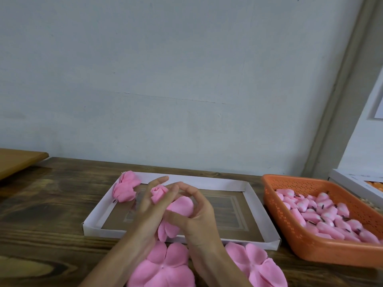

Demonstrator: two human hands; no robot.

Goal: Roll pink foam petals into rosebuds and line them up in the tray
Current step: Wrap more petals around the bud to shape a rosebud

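Note:
Both hands work one pink foam flower above the near half of the white cardboard tray (253, 195). My left hand (149, 212) holds the rolled rosebud centre (158, 192) between its fingers. A loose outer petal (181, 206) lies against that centre, and my right hand (199, 216) curls around it with thumb and fingers. More of the flower's petals (167, 230) hang down between the palms. Finished rosebuds (125, 187) lie in the tray's far left corner.
Two flat pink petal sheets (163, 266) (257, 264) lie on the dark wooden table (45, 224) in front of the tray. At the right, an orange perforated basket (290, 230) holds several pink buds with dark stems. Behind it sits a white box (356, 181).

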